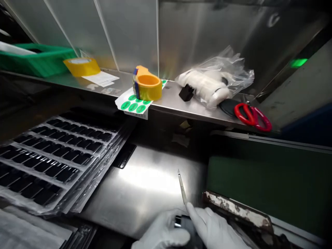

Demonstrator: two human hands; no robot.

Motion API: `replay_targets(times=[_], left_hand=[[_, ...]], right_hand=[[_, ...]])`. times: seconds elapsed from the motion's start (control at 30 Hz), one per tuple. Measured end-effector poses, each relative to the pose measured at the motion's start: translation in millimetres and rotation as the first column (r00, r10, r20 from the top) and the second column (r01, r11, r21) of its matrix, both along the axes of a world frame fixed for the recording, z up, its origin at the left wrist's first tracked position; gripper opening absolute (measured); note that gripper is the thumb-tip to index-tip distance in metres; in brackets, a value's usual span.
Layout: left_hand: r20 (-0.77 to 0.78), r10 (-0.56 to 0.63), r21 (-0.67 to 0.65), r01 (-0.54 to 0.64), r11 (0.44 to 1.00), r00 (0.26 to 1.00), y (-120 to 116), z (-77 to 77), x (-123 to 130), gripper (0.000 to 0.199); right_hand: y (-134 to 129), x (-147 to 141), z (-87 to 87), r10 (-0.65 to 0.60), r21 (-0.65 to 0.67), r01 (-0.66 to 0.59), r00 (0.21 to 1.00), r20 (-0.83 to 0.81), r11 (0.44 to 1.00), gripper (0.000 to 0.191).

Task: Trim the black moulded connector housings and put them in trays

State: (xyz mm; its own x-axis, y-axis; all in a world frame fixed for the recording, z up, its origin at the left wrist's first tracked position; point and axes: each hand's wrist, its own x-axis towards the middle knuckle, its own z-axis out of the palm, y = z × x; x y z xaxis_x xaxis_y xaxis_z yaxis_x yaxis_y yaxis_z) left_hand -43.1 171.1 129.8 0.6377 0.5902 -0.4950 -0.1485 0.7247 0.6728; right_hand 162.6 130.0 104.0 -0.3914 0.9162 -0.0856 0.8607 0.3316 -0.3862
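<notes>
Both hands wear white gloves at the bottom of the view. My left hand [162,231] is wrapped round a dark rounded part [191,230] with a small shiny piece near its top. My right hand [214,224] lies against the right side of that part, its fingers closed on a thin pale tool [182,188] with a metal tip pointing up and away. Below the tool's tip is the shiny metal worktop [145,193]. The lower ends of both hands are cut off by the frame.
Stacked clear trays [59,155] of black parts stand left. A metal shelf [171,100] across the back bears a tape dispenser [147,84], green stickers [133,107], a bagged white roll [207,86] and red scissors [252,116]. A green belt [269,183] lies right.
</notes>
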Motion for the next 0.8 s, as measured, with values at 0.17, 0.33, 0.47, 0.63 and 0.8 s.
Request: replay_targets(times=[0.17,0.33,0.47,0.63,0.8], left_hand=[[-0.255,0.139,0.021,-0.138,0.99,0.957,-1.8,-31.3,-109.5,0.016],[-0.384,0.144,0.022,-0.147,0.989,0.912,0.4,-36.0,-174.9,0.01],[-0.321,0.133,-0.031,-0.151,0.988,0.938,-1.1,-33.3,-201.7,0.009],[-0.212,0.147,-0.036,-0.158,0.987,0.966,-11.9,-30.9,-223.4,0.008],[-0.108,0.21,-0.08,-0.219,0.972,0.972,-20.3,-28.2,-230.0,0.016]], right_hand=[[49.2,-81.3,-30.6,-0.057,-0.61,0.12,0.991,0.122,0.784,0.066],[86.0,-176.4,-111.4,0.123,-0.507,0.125,0.896,0.427,0.853,0.088],[93.3,-222.2,-142.4,0.172,-0.452,0.067,0.867,0.468,0.89,0.074],[105.8,-219.8,-115.4,0.146,-0.453,0.017,0.935,0.322,0.892,0.089],[75.4,-210.6,-42.0,-0.102,-0.467,0.09,0.995,-0.001,0.88,0.075]])
